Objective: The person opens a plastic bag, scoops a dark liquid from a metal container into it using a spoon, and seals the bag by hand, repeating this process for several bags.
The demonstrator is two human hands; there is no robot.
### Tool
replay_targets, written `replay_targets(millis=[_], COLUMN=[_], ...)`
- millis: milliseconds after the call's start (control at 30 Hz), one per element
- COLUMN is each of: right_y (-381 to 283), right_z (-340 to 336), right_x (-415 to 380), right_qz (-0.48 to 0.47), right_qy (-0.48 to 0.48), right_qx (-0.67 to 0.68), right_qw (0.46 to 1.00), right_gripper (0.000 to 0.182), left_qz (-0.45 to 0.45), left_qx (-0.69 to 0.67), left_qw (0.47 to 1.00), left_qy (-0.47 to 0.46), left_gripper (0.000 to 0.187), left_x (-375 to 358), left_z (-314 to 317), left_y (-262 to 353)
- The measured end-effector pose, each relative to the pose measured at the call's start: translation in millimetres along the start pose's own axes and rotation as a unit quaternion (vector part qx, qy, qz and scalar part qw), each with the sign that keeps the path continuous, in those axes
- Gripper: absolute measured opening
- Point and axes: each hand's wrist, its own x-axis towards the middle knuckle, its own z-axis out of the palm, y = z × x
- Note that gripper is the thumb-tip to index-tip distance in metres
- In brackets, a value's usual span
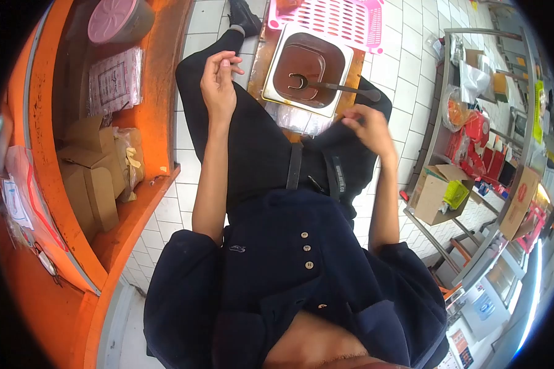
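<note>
A square metal container [271,86] holding reddish-brown liquid rests on a wooden surface [260,58] between my knees. A ladle [335,87] lies across it, its bowl in the liquid and its dark handle reaching over the right rim. My left hand [219,86] hovers over my left thigh, left of the container, fingers loosely bent and apart, holding nothing. Beyond the handle's end, my right hand [369,128] is over my right thigh with fingers loosely curled and nothing visible in them. Clear plastic packets [298,120] lie at the container's near edge.
A pink perforated basket [332,23] stands just beyond the container. To the left, an orange shelf unit [160,92] holds cardboard boxes [92,166] and a pink-lidded tub [118,21]. Metal racks on the right carry a cardboard box [434,194] and red packages [476,126].
</note>
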Motion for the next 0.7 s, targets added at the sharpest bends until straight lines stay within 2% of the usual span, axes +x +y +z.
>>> replay_targets(millis=[33, 100, 133, 267, 333, 367, 433, 467, 500, 567, 633, 700], right_y=[4, 2, -6, 8, 11, 12, 10, 9, 1, -19, -36, -68], right_z=[21, 48, 54, 68, 66, 64, 54, 45, 32, 5, -7, -18], right_x=[1, 5, 6, 8, 7, 7, -2, -5, -12, -30, -43, -54], right_qz=[-0.015, -0.038, -0.010, -0.032, -0.148, -0.148, -0.070, -0.027, -0.027, -0.074, -0.104, -0.061], right_qy=[0.051, 0.075, 0.071, 0.109, 0.220, 0.224, 0.181, 0.119, 0.121, 0.024, 0.000, -0.046], right_qx=[-0.027, -0.071, -0.114, -0.093, -0.154, -0.152, -0.048, 0.071, 0.073, 0.117, 0.132, 0.171], right_qw=[0.998, 0.994, 0.991, 0.989, 0.952, 0.951, 0.980, 0.990, 0.990, 0.990, 0.986, 0.982], right_gripper=[0.028, 0.037, 0.035, 0.030, 0.023, 0.023, 0.018, 0.016, 0.016, 0.018, 0.024, 0.026], left_qz=[0.002, -0.001, -0.005, -0.004, 0.007, 0.014, 0.012, 0.010, 0.011, -0.001, 0.007, 0.009], left_qx=[-0.009, 0.004, 0.008, 0.018, 0.033, 0.047, 0.049, 0.048, 0.050, 0.157, 0.159, 0.140], left_qw=[1.000, 1.000, 1.000, 1.000, 0.999, 0.999, 0.998, 0.998, 0.998, 0.968, 0.923, 0.918], left_qy=[0.005, -0.005, -0.007, -0.017, -0.019, -0.018, -0.031, -0.042, -0.044, -0.195, -0.351, -0.372], left_gripper=[0.017, 0.016, 0.015, 0.015, 0.015, 0.015, 0.015, 0.016, 0.016, 0.031, 0.045, 0.054], left_x=[0, -3, -6, -15, -18, -20, -27, -30, -36, -53, -70, -92], left_z=[1, 2, 2, 2, 4, 5, 6, 7, 8, 15, 36, 57], left_y=[0, 2, 4, 12, 18, 21, 30, 35, 45, 75, 115, 119])
